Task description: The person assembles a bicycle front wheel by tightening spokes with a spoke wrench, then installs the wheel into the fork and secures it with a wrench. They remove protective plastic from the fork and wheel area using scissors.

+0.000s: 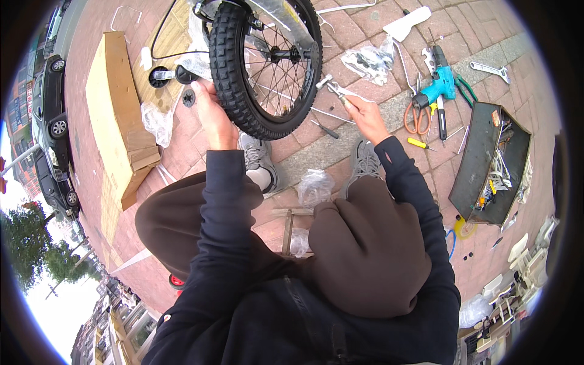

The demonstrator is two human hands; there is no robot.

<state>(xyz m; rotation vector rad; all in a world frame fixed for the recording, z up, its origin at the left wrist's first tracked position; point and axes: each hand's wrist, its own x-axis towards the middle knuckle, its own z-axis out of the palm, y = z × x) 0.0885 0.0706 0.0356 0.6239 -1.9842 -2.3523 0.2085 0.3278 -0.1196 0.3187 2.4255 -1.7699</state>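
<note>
A bicycle wheel (222, 67) with a knobby black tyre stands upright in front of me, under a silver fork. My left hand (214, 118) is at the tyre's left side, fingers bent and partly hidden; I cannot make out what they grip. Just beyond the fingertips are a black round part (186, 74) and clear plastic wrap. Beside the thumb appears a small black knob-like disc (188, 98). My right hand (366, 117) is closed round the tan handle of a silver hand tool (333, 88), whose metal head is close to the tyre's right edge.
A cardboard box (125, 109) stands at left. On the paving at right lie a teal power drill (439, 85), orange-handled pliers (416, 118), a wrench (491, 71) and a yellow screwdriver (418, 143). Farther right is an open toolbox (465, 164). Plastic bags (316, 187) lie between my feet.
</note>
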